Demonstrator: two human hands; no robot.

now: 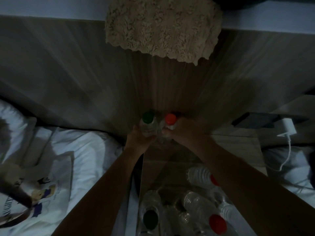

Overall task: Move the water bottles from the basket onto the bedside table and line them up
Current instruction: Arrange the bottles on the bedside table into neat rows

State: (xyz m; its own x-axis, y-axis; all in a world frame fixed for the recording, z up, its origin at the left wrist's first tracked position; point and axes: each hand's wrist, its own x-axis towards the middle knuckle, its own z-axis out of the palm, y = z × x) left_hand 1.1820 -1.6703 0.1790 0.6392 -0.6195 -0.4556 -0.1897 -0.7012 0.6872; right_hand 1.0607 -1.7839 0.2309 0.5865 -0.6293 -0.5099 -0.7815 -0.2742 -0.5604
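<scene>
1. Handling (judged): small clear plastic bottles with thin ribbed walls, so they likely give under a hard squeeze and stay light enough for one hand each. Whether they are full cannot be told in this dim light.
2. Hold point: best round the ribbed body just below the shoulder, where the ribs stop a smooth wall slipping; not by the cap.
3. Look: green-capped bottle [148, 124] and red-capped bottle [169, 123] are both upright and transparent, caps just beside each other but apart.
4. Left hand [139, 139]: fingers [136, 133] curled round the body of the green-capped bottle.
5. Right hand [185, 132]: fingers wrapped round the red-capped bottle, thumb on its near side.
6. Position: both bottles sit at the far end of the bench [238, 145], close to the wood-panel wall. Their bases are hidden by the hands, so resting or hovering cannot be told.
7. Remaining bottles [199, 203] lie jumbled in the basket [162, 176] nearest the camera — green and red caps show.
8. Stage (judged): first pair being placed; the row is barely begun.
</scene>
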